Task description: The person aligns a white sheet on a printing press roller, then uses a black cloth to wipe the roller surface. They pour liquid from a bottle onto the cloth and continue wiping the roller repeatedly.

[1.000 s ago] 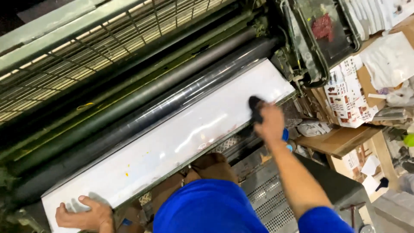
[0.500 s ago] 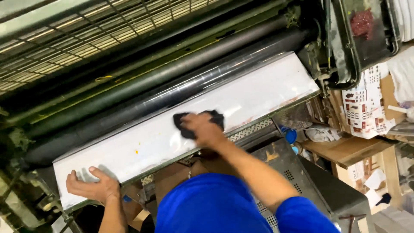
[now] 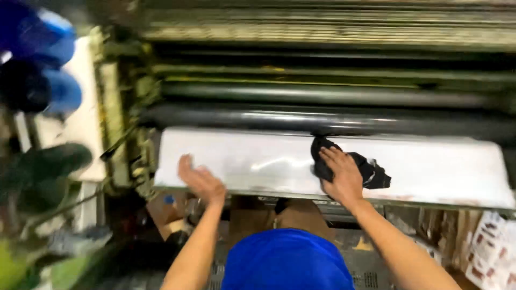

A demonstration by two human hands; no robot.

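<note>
A long white glossy plate [image 3: 430, 166] lies across the front of a printing machine. My right hand [image 3: 341, 180] presses a dark cloth [image 3: 373, 173] flat against the plate, a little right of its middle. My left hand [image 3: 201, 180] is near the plate's left end at its lower edge, fingers spread and holding nothing. Both bare forearms reach up from the bottom of the view, on either side of a blue garment [image 3: 285, 260].
Dark and metal rollers [image 3: 322, 119] run the machine's width just behind the plate. Blurred blue containers [image 3: 56, 59] sit at the top left. Printed cardboard boxes [image 3: 489, 252] stand at the bottom right. A metal grate step [image 3: 365, 276] lies below.
My right hand has swept the dark cloth from the plate's right end to near its middle. My left hand has left the plate's left corner and opened. The view has swung level.
</note>
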